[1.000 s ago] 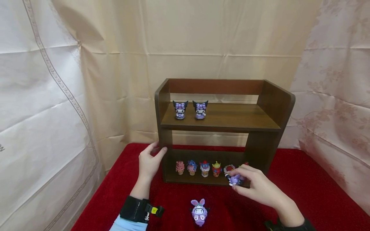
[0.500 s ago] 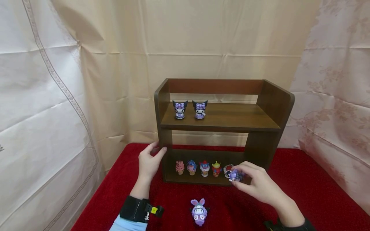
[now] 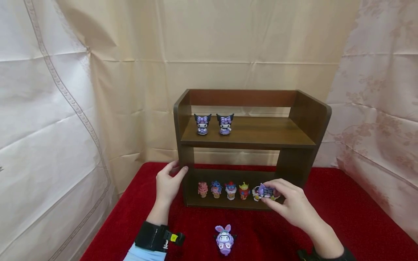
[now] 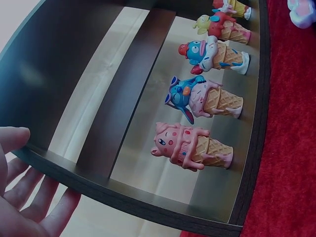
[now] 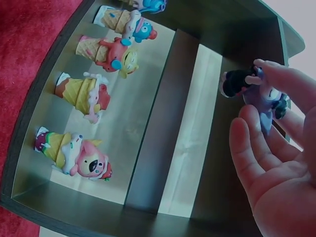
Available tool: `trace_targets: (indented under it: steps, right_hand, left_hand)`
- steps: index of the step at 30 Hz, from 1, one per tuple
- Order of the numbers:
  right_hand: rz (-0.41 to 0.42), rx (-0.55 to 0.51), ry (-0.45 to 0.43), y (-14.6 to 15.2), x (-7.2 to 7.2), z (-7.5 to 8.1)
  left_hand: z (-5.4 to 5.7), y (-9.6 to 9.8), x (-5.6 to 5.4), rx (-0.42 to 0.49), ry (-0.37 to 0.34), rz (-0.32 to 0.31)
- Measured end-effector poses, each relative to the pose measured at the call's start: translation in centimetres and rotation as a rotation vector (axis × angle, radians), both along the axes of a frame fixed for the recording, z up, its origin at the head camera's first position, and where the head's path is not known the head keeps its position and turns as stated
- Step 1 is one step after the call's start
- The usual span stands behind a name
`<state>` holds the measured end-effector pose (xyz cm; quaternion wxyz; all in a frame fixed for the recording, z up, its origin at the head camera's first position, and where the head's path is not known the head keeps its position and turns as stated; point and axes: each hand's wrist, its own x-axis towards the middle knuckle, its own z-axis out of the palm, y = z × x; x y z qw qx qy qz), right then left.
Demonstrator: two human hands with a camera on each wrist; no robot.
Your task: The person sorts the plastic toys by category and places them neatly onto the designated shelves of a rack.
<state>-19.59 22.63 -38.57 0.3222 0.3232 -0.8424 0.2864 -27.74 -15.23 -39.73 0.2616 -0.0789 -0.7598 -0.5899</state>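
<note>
My right hand (image 3: pixel 290 201) pinches a purple-and-black figurine (image 5: pixel 260 96) between thumb and fingers, in front of the right end of the lower shelf in the head view. There it overlaps the rightmost ice-cream-cone figurines. My left hand (image 3: pixel 168 183) grips the left side panel of the brown wooden shelf (image 3: pixel 249 146), thumb on one face and fingers round the other in the left wrist view. Two black-eared figurines with purple bows, one at the far left (image 3: pixel 203 124) and another beside it (image 3: pixel 225 124), stand on the upper shelf. A lilac rabbit-eared figurine (image 3: pixel 224 239) lies on the red cloth.
Several cone figurines line the lower shelf, among them a pink one (image 4: pixel 180 145), a blue one (image 4: pixel 197 96) and a pink bear-faced one (image 5: pixel 74 153). Red cloth (image 3: pixel 137 217) covers the table. Pale curtains (image 3: pixel 228 43) hang behind and at both sides.
My right hand has raised the purple figurine slightly and brought it nearer the shelf, with the figurine tilting differently. The left hand keeps its place on the side panel.
</note>
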Motion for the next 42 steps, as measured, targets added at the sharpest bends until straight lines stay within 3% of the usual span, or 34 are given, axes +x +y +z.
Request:
trace_targets:
  steps: [14,26,42]
  right_hand:
    - [0.009,-0.001,0.062,0.0,0.0,1.6]
    - [0.003,-0.008,0.21,-0.6,-0.3,5.3]
    - [-0.002,0.003,0.314,-1.3,-0.6,9.7]
  left_hand:
    - [-0.1,-0.1,0.0,0.007,0.002,-0.012]
    - [-0.1,-0.2,0.1,0.004,-0.006,-0.002]
    - [-0.1,-0.2,0.0,0.001,-0.005,-0.008]
